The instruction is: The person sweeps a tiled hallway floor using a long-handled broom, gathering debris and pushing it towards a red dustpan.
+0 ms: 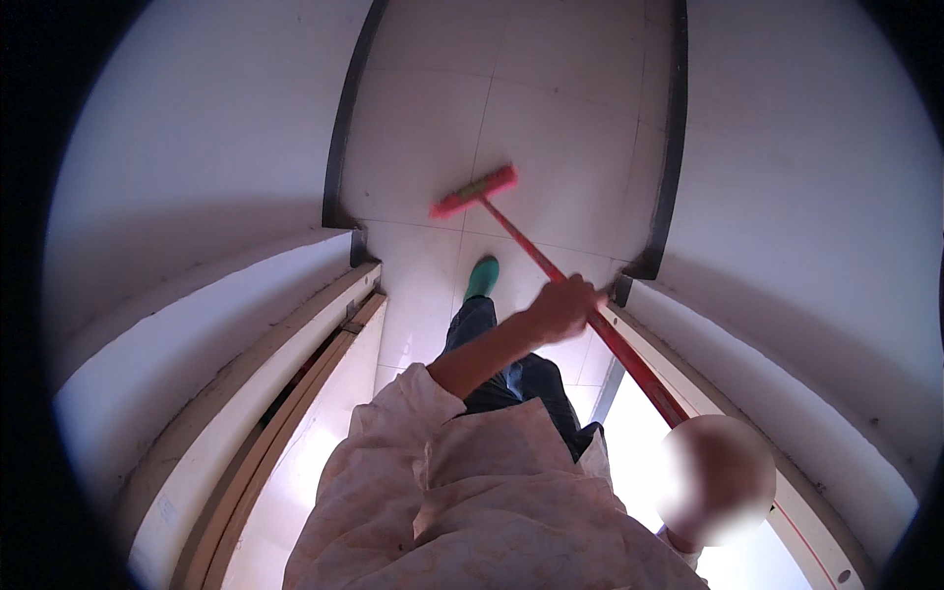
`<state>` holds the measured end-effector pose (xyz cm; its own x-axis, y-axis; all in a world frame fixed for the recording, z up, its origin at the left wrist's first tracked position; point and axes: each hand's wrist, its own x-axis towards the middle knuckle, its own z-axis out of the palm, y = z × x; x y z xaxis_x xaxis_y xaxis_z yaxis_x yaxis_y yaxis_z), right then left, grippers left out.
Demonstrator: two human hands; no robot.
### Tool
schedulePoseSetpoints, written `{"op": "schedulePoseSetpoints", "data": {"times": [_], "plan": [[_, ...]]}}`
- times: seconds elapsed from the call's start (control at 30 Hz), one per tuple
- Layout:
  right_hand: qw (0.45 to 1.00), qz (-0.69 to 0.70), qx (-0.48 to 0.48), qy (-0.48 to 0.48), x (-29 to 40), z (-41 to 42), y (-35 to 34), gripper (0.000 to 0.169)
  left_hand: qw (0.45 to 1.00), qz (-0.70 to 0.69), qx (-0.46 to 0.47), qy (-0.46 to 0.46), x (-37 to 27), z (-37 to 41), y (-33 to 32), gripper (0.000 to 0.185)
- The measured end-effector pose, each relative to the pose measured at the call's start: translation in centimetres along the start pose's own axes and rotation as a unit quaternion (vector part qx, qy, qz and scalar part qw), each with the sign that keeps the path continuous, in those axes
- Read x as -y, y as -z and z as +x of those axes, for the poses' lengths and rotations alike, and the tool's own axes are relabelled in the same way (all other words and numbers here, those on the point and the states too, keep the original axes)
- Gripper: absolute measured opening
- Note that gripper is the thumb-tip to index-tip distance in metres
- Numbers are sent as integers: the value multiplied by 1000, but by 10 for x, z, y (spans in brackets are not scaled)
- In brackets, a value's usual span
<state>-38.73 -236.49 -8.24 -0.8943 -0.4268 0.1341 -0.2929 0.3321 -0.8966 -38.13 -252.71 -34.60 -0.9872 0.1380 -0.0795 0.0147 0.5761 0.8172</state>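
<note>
My left hand (564,306) grips the red handle (638,369) of a broom partway along its length. The broom head (476,192), pink-red with a greenish strip along its middle, is on the tiled floor ahead of my feet and looks slightly blurred. The handle slants from that head up towards my right side. Its upper end runs into a blurred patch, where my right hand (712,479) is masked; only the wrist below shows plainly. How those fingers lie cannot be made out.
A green shoe (483,277) is on the floor (420,133) behind the broom head. White walls (221,125) with dark baseboards (670,169) flank the passage. A door frame (295,354) stands close on my left, another frame side (737,428) on my right beside the handle.
</note>
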Motion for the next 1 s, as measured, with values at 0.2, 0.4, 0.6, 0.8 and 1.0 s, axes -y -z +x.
{"op": "schedulePoseSetpoints", "data": {"times": [0.2,0.4,0.6,0.8,1.0], "plan": [[993,100,59,-2,-46,-27,-29,30,990,-17,-139,6,57,-9,-49,12],[994,69,66,49,-86,-112,45,28,991,-12,-135,-6,6,-35,-151,16],[999,42,16,-4,-61,-179,123,37,999,-32,39,-15,-83,-65,-212,12],[991,80,-105,10,-51,-224,186,42,979,34,189,-61,-164,-58,-220,15],[992,-62,-100,-42,-105,-249,163,37,988,87,102,-75,-110,11,-227,12]]}}
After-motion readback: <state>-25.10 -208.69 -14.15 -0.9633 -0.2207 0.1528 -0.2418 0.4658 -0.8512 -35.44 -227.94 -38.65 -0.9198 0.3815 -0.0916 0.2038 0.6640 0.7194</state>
